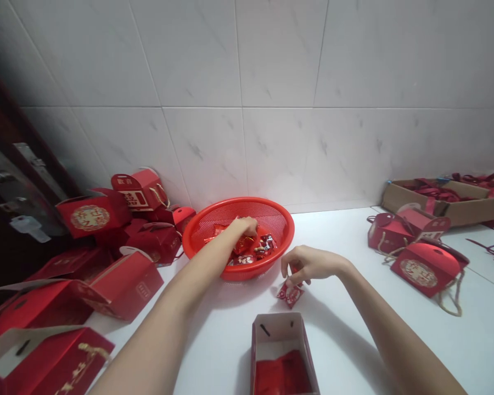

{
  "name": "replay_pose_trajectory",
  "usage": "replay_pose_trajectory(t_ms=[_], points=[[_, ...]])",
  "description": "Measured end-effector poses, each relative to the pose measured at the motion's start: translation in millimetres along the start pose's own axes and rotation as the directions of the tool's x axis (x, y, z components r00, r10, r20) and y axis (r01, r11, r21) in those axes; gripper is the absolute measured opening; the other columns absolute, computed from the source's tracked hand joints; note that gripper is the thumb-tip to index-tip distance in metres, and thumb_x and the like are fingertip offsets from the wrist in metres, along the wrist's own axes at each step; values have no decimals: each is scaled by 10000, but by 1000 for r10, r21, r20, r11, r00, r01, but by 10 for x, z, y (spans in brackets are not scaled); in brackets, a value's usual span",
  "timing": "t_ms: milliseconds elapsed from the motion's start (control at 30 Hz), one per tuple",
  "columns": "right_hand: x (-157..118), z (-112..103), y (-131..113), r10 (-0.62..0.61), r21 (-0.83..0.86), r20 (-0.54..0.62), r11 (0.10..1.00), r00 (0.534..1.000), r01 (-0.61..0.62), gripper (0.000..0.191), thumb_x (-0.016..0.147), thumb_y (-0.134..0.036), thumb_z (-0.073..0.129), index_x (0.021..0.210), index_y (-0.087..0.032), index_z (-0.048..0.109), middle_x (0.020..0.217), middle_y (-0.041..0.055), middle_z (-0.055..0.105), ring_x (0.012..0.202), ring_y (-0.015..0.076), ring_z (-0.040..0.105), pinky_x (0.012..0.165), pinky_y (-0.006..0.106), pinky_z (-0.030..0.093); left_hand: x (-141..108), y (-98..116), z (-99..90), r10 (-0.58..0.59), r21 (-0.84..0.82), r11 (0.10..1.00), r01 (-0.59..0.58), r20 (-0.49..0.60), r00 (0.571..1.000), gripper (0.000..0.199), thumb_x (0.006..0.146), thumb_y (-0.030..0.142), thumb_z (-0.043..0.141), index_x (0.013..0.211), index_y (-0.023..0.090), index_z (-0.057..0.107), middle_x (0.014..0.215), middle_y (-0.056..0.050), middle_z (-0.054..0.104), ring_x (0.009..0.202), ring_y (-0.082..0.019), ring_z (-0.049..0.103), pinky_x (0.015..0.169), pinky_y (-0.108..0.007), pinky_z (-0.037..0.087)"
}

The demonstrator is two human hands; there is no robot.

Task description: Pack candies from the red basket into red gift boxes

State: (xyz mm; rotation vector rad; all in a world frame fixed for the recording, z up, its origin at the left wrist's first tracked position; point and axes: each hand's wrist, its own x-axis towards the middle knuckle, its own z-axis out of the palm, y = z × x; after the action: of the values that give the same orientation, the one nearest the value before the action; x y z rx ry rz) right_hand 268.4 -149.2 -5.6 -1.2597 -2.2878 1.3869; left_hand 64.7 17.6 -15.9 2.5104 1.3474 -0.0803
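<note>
My left hand (247, 226) reaches into a red plastic colander (286, 236) that holds wrapped candies (265, 245). Its fingers point down among the wrappers, and their tips are hidden. To the right of the colander, my right hand (308, 264) pinches a small red-and-white candy packet (290, 294) just above the white tabletop. Nearer to me stands an open red gift box (278, 329) with a pale inside and slots in its raised flap. Red packets (282, 376) lie inside this box, whose near end is cut off by the frame.
Several red gift boxes (123, 285) are piled on the left, some with rope handles. More red boxes (426, 269) stand at the right. Behind them, a cardboard tray (461, 214) holds dark red ribbons (434, 189). A tiled wall (271, 153) borders the table (337, 227) at the back.
</note>
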Motion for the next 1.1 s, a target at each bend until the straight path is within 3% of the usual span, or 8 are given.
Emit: replay_pose_trajectory(t_ms=[100, 267, 400, 500, 633, 867, 967, 1100], points=[[24, 21, -68, 5, -49, 15, 999, 1000, -4, 301, 735, -367, 816, 870, -141, 669, 616, -36, 620, 489, 77, 541, 445, 192, 434, -19, 19, -106, -28, -44, 999, 28, 7, 1000, 124, 631, 134, 758, 742, 185, 746, 827, -70, 766, 847, -272, 707, 799, -354, 537], [-110, 52, -301, -157, 21, 70, 988, 985, 156, 341, 787, -448, 786, 893, -135, 700, 628, -31, 617, 537, 79, 539, 477, 192, 417, -289, 135, -366, 50, -209, 975, -73, -113, 992, 289, 784, 279, 659, 1036, 162, 736, 1047, -76, 754, 928, -217, 689, 792, -282, 534], [-249, 130, -511, -212, 48, 191, 977, 959, 206, 355, 788, -467, 781, 856, -127, 703, 633, -26, 615, 555, 85, 540, 504, 206, 391, -826, 393, -430, 222, -458, 818, -349, -308, 925, 354, 869, 435, 620, 1057, 148, 710, 1074, -90, 726, 934, -198, 653, 836, -307, 530], [-323, 230, -656, -148, -230, 193, 954, 970, 192, 215, 798, -318, 762, 717, -145, 661, 554, -61, 525, 509, 74, 441, 494, 223, 312, -1381, 631, -371, 301, -537, 706, -462, -362, 882, 285, 884, 430, 657, 995, 172, 708, 972, -55, 710, 826, -163, 630, 762, -288, 523], [-454, 356, -840, -217, -564, 31, 802, 976, 196, 186, 773, -100, 636, 606, -160, 578, 569, -48, 501, 530, 82, 369, 539, 247, 273, -2035, 860, -256, 474, -396, 668, -630, -425, 771, 110, 920, 274, 663, 959, 198, 732, 937, -36, 670, 877, -158, 607, 840, -291, 504], [-760, 423, -1029, -394, -587, -107, 766, 913, 262, 128, 851, -102, 585, 771, -172, 657, 624, -32, 559, 520, 82, 366, 536, 245, 250, -2593, 987, -292, 538, -183, 705, -685, -492, 685, 110, 917, 209, 686, 1017, 228, 725, 950, -25, 642, 840, -133, 608, 771, -230, 503], [-856, 410, -1030, -412, -596, -166, 766, 896, 241, 116, 851, -104, 594, 776, -171, 651, 681, -12, 605, 548, 84, 406, 549, 250, 253, -2713, 1001, -327, 556, -150, 715, -683, -469, 686, 107, 924, 237, 676, 1020, 245, 723, 962, -28, 648, 857, -146, 622, 779, -237, 516], [-935, 379, -1007, -415, -606, -199, 764, 888, 221, 221, 826, -107, 571, 623, -181, 521, 576, -44, 490, 505, 78, 349, 534, 253, 232, -2798, 1064, -313, 629, -150, 721, -676, -268, 730, 147, 943, 220, 625, 1037, 258, 731, 1019, -58, 661, 869, -164, 643, 771, -237, 532]])
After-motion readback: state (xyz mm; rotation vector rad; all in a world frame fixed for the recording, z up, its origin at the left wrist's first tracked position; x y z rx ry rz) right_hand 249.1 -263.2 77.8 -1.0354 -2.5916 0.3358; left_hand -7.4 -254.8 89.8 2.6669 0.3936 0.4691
